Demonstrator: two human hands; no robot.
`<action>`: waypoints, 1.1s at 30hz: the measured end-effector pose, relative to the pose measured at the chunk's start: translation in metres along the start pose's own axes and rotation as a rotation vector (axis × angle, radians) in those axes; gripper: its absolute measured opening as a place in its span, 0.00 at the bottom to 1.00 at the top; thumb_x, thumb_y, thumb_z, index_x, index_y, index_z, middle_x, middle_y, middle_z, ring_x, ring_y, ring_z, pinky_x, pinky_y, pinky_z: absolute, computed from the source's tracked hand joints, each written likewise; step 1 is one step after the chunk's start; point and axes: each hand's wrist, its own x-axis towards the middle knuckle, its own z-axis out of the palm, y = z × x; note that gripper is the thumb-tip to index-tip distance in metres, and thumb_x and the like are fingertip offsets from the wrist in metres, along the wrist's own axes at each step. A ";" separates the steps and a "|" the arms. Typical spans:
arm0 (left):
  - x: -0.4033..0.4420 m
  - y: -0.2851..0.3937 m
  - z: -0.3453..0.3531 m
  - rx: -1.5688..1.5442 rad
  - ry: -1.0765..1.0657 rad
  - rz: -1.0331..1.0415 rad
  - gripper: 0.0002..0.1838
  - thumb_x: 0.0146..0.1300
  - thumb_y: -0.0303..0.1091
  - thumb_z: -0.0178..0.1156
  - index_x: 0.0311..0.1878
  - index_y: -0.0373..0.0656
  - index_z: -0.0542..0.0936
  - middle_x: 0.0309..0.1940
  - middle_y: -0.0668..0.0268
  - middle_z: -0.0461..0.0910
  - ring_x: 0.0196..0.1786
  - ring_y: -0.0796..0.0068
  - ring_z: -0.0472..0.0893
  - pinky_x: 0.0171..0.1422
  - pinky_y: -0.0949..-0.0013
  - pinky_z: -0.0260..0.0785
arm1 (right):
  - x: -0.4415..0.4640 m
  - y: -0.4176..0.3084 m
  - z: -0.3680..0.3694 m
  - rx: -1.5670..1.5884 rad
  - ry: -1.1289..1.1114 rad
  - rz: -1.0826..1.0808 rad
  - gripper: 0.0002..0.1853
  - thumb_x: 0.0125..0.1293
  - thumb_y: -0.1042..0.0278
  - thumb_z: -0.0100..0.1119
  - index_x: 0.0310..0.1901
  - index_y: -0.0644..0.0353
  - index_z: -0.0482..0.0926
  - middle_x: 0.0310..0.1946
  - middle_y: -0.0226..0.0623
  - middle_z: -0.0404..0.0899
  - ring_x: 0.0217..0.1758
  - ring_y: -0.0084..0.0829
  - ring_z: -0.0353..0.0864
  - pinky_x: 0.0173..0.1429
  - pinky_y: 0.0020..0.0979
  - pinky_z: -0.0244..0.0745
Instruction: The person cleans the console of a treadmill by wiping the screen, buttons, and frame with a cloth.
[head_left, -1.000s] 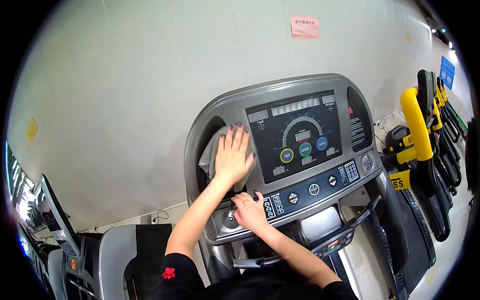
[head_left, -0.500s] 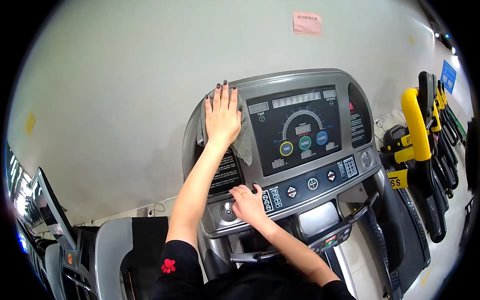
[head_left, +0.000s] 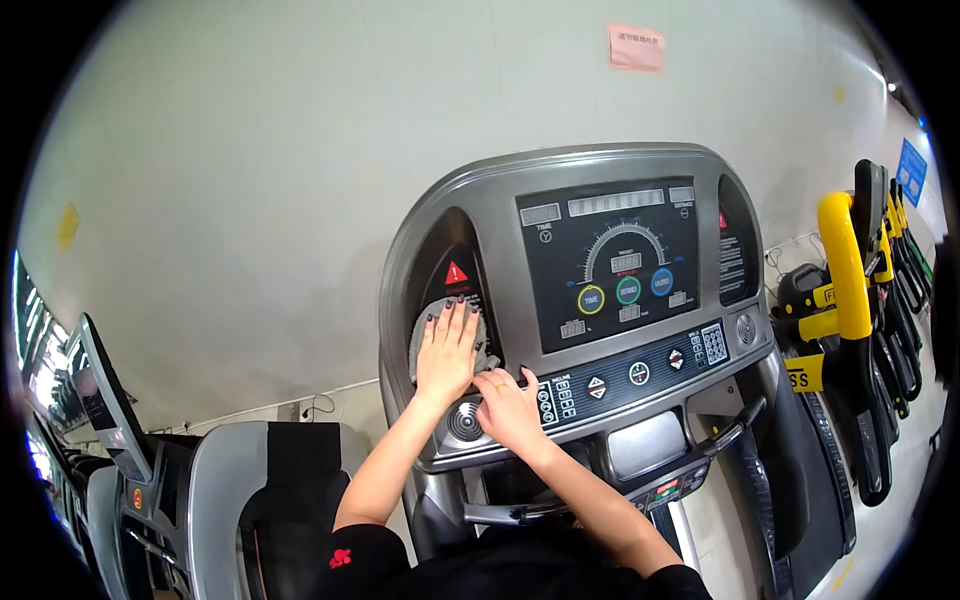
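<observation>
My left hand (head_left: 447, 355) lies flat with its fingers stretched out on a grey cloth (head_left: 425, 327). The cloth is bunched under it against the dark recessed panel (head_left: 457, 240) on the left side of a treadmill console (head_left: 500, 210). A red warning triangle (head_left: 457, 272) shows just above the fingertips. My right hand (head_left: 512, 412) rests on the lower left of the console, by the button strip (head_left: 618, 385), thumb apart from the other fingers. Its fingertips are close to the cloth's lower right edge; whether they touch it I cannot tell. The round speaker grille (head_left: 465, 421) is beside this hand.
The console's dark display (head_left: 610, 260) is to the right of my hands. A front handlebar (head_left: 500, 514) crosses below. Another grey machine (head_left: 225, 500) stands at left, and yellow-handled equipment (head_left: 848, 265) lines the right. A pink notice (head_left: 636, 48) hangs on the wall.
My left hand and the cloth have moved down from the console's upper left edge onto the lower part of the recessed panel. My right hand stays at about the same spot on the console.
</observation>
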 end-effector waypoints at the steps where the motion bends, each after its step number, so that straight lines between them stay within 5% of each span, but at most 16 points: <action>1: 0.004 0.000 0.002 0.005 0.010 -0.014 0.35 0.56 0.38 0.58 0.69 0.45 0.62 0.70 0.57 0.57 0.72 0.59 0.56 0.74 0.51 0.45 | -0.001 0.000 0.001 0.007 0.008 -0.003 0.22 0.49 0.72 0.58 0.50 0.55 0.74 0.49 0.31 0.76 0.59 0.30 0.71 0.66 0.56 0.48; 5: 0.044 -0.001 0.001 0.116 0.144 -0.132 0.36 0.57 0.41 0.58 0.69 0.45 0.61 0.70 0.58 0.56 0.72 0.61 0.56 0.74 0.47 0.43 | 0.001 0.001 0.000 0.007 -0.008 -0.008 0.22 0.50 0.72 0.57 0.50 0.55 0.74 0.49 0.30 0.75 0.59 0.30 0.71 0.66 0.56 0.49; 6: 0.058 -0.004 0.003 0.117 0.223 -0.122 0.37 0.56 0.39 0.57 0.69 0.41 0.60 0.71 0.52 0.54 0.73 0.54 0.53 0.72 0.41 0.43 | -0.001 0.001 -0.002 0.018 -0.017 -0.003 0.22 0.50 0.72 0.57 0.50 0.55 0.74 0.50 0.30 0.75 0.59 0.30 0.71 0.66 0.56 0.49; 12: 0.102 -0.012 0.004 0.310 0.430 -0.193 0.36 0.58 0.37 0.54 0.70 0.39 0.59 0.72 0.54 0.53 0.74 0.59 0.53 0.74 0.46 0.39 | 0.000 0.001 -0.005 -0.035 -0.018 -0.023 0.23 0.49 0.70 0.61 0.50 0.56 0.75 0.50 0.30 0.75 0.59 0.28 0.70 0.66 0.55 0.51; 26: 0.007 -0.006 0.010 0.106 0.017 -0.001 0.33 0.60 0.41 0.54 0.69 0.42 0.62 0.70 0.57 0.58 0.73 0.63 0.55 0.75 0.53 0.43 | 0.000 0.003 -0.002 -0.069 -0.030 -0.039 0.22 0.49 0.70 0.60 0.49 0.56 0.75 0.49 0.31 0.76 0.60 0.29 0.70 0.65 0.56 0.52; 31: 0.056 -0.013 -0.007 0.322 0.242 -0.106 0.31 0.60 0.38 0.55 0.68 0.50 0.64 0.69 0.60 0.59 0.72 0.60 0.55 0.72 0.42 0.45 | 0.000 0.003 -0.003 -0.086 -0.053 -0.032 0.22 0.49 0.70 0.61 0.50 0.55 0.75 0.49 0.31 0.76 0.59 0.28 0.70 0.65 0.56 0.52; 33: 0.083 -0.023 -0.013 0.362 0.593 -0.036 0.27 0.59 0.36 0.55 0.64 0.53 0.67 0.63 0.62 0.64 0.68 0.61 0.60 0.68 0.41 0.49 | 0.001 0.002 -0.007 -0.057 -0.050 -0.036 0.22 0.49 0.69 0.61 0.50 0.55 0.75 0.50 0.30 0.76 0.59 0.28 0.70 0.65 0.55 0.53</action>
